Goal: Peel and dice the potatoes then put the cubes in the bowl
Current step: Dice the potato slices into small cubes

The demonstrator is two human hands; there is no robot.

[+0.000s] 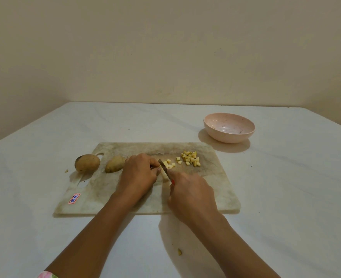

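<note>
Right hand (191, 195) holding knife (164, 167), sticker (74, 198) writing unclear

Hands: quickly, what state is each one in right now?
Left hand: fingers curled round the pale peeled potato piece being cut.
Right hand: grips the red-handled steel knife.

Pink speckled bowl (229, 127), pale yellow cubes (190, 158), brown potatoes (87, 163), red-handled knife (166, 171).
</note>
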